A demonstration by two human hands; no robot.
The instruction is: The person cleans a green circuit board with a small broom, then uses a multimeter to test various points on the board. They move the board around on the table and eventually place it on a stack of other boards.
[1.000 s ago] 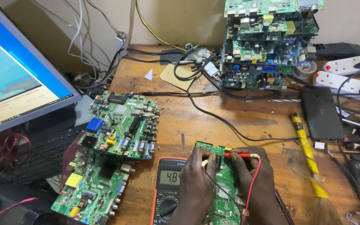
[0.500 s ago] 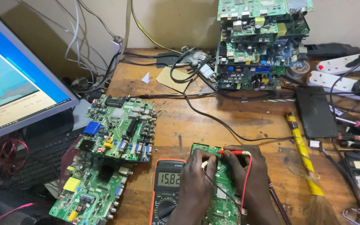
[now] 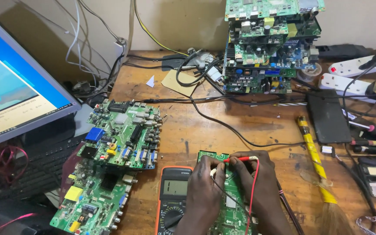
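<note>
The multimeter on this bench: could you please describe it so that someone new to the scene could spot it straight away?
Start at the wooden bench and go to its near edge, where two hands work on a small green circuit board. Just beside the left hand lies the multimeter. Unlike the bare green boards around it, it has an orange-edged black case, a grey display and a round dial.

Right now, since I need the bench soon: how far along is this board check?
Set up: orange-cased multimeter on, beside the small green circuit board. In hand: right hand holds the red probe to its top edge; left hand holds the other lead. Left: green boards alongside lie untouched.
</note>
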